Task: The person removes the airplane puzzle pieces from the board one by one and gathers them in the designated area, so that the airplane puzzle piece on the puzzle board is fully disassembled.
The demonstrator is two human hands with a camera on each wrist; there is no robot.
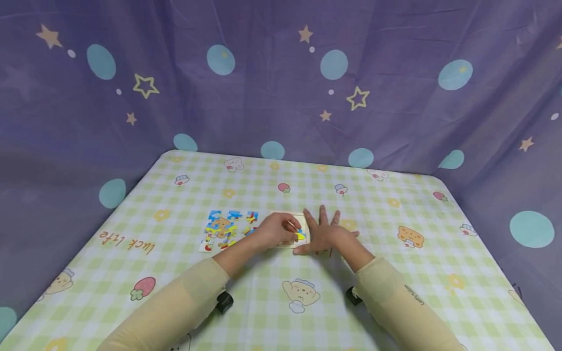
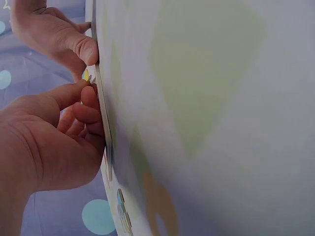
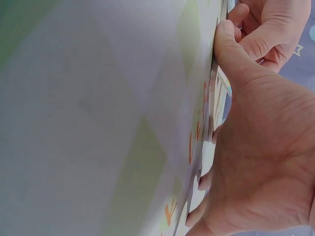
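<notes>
My left hand is over a shallow pale puzzle tray, its fingers curled and thumb and fingertips pinching a small yellow-and-blue jigsaw piece. In the left wrist view the yellow edge of that piece shows at the fingertips, close over the tray. My right hand lies with fingers spread at the tray's right side. Its thumb rests along the near edge of the tray, seen edge-on in the right wrist view. Much of the tray is hidden under the left hand.
Several loose jigsaw pieces, blue, yellow and brown, lie in a patch left of the tray. They sit on a green-and-white checked tablecloth. A purple curtain with stars and dots stands behind the table.
</notes>
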